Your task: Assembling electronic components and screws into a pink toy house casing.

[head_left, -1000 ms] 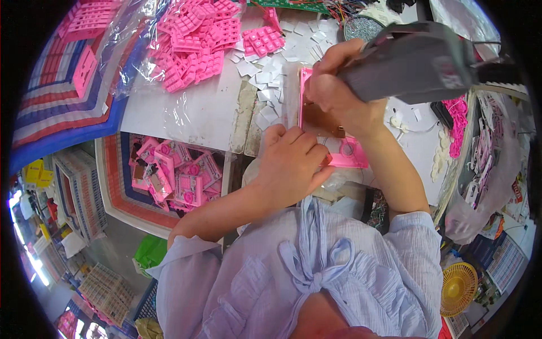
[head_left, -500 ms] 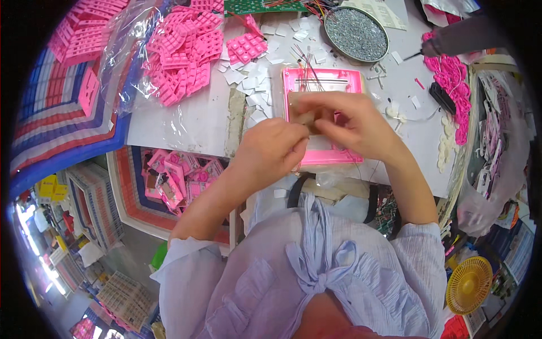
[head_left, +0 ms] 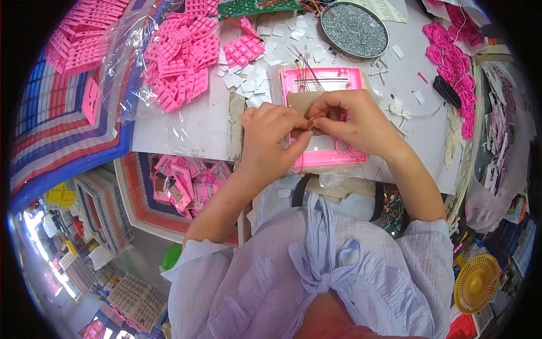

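A pink rectangular plastic casing (head_left: 349,155) lies on the table in front of me, with a brown board (head_left: 299,101) in it. Thin dark and red wires (head_left: 305,65) stick up at its far end. Over its middle, my right hand (head_left: 353,121) pinches a thin coppery wire (head_left: 314,117) between thumb and fingers. My left hand (head_left: 274,133) meets it there from the other side, thumb and forefinger closed on the same wire. My fingers hide part of the casing's inside.
A round dish of small screws (head_left: 354,29) stands behind. White paper pieces (head_left: 251,85) and pink keypads (head_left: 180,62) lie to the left; a green circuit board (head_left: 254,8) is at the back. Pink cord bundles (head_left: 451,68) lie right. A crate of pink parts (head_left: 189,181) sits lower left.
My left hand's fingers have straightened out, and a thin wire now shows between my fingertips. The dark tool at the upper right has gone from its place. The view has shifted slightly.
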Tool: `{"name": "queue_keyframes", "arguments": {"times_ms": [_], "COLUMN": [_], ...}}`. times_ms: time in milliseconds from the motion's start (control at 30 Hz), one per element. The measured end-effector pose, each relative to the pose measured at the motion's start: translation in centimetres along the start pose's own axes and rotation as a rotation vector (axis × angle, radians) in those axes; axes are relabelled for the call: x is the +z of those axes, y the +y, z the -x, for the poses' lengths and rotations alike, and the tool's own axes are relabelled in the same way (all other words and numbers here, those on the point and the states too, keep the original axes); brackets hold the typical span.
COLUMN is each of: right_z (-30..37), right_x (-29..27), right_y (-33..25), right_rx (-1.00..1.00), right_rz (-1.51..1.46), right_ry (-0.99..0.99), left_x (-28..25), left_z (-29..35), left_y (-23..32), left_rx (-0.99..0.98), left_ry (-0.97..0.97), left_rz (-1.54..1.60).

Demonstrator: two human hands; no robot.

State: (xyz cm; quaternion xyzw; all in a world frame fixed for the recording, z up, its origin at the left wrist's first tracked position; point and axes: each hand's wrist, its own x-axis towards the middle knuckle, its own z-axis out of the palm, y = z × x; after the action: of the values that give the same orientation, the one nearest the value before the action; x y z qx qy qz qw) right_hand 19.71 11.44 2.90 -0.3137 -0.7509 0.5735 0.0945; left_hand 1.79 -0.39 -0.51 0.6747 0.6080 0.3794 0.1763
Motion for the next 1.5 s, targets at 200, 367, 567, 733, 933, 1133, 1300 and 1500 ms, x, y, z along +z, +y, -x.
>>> {"name": "queue_keyframes", "arguments": {"times_ms": [200,367,567,733,933,1133,1300,1500], "right_z": [-0.1,-0.2,0.9,2.8,2.9,3.0,2.7,2.7], "right_x": [0.1,0.4,1.3,3.0,4.1,4.0,4.3,4.1], "right_y": [0.2,0.3,0.4,0.7,1.5,1.2,1.6,1.6], "right_rx": [0.006,-0.016,-0.363,-0.506,-0.494,-0.475,-0.547,-0.566], "right_rz": [-0.016,-0.048,0.369,0.541,0.480,0.453,0.510,0.571], "right_ry": [0.010,0.063,0.213,0.349,0.466,0.446,0.481,0.503], "left_x": [0.1,0.1,0.2,0.4,0.8,0.5,0.1,0.5], "left_z": [0.1,0.0,0.1,-0.1,-0.3,0.1,-0.2,-0.4], "left_y": [-0.3,0.0,0.1,0.4,0.9,1.1,1.5,1.0], "left_rx": [-0.017,-0.016,-0.060,-0.064,-0.123,-0.127,-0.016,0.057], "left_ry": [-0.026,-0.018,-0.006,0.045,0.069,0.046,0.050,0.039], "left_rz": [0.029,0.033,0.087,0.132,0.168,0.161,-0.010,-0.075]}}
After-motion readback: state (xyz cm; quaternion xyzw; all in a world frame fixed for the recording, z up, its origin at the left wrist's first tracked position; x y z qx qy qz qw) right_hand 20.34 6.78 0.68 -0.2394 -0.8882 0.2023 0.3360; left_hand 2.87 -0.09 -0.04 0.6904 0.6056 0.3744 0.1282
